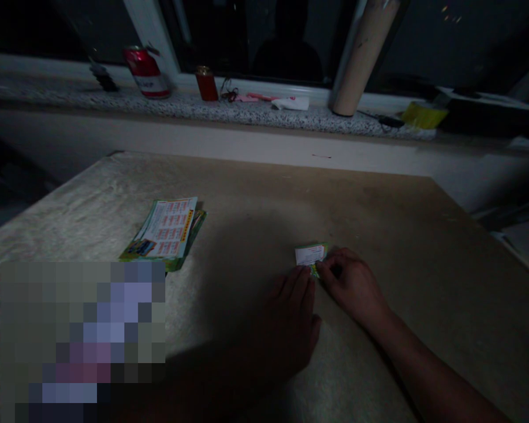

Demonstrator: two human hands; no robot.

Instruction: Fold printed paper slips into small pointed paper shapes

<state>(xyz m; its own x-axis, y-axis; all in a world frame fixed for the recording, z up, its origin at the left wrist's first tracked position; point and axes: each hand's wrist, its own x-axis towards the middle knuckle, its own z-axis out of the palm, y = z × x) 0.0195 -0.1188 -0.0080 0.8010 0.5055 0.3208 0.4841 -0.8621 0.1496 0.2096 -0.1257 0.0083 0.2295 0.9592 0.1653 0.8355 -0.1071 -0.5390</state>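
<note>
A small folded piece of green and white printed paper [311, 255] lies on the beige table [255, 194]. My right hand [351, 285] pinches its near right edge with curled fingers. My left hand [288, 320] lies flat on the table with fingers stretched out, its fingertips touching the paper's near left corner. To the left sits a stack of printed leaflets [166, 231] with a calendar grid on top.
A granite windowsill at the back carries a red can [147, 71], a small red jar [206, 83], pink and white bits, a cardboard tube [361, 56] and a yellow object [424, 114]. A blurred patch covers the near left of the table.
</note>
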